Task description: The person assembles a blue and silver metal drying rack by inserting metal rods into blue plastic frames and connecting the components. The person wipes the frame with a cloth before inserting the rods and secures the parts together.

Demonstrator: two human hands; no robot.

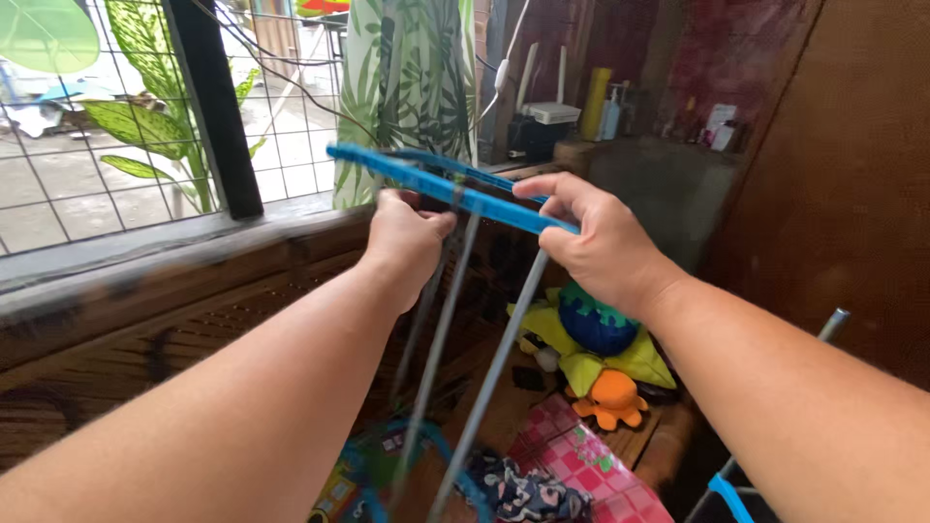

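Blue bar, long axis slanting down from upper left to right, is clasped by both hands' grip: left hand, right hand.

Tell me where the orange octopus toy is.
In the head view, the orange octopus toy sits low and right of centre, just below the yellow plush and under the right hand.

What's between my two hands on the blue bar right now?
In the head view, between the left hand and right hand runs a bare stretch of blue bar, with a grey rod dropping from it.
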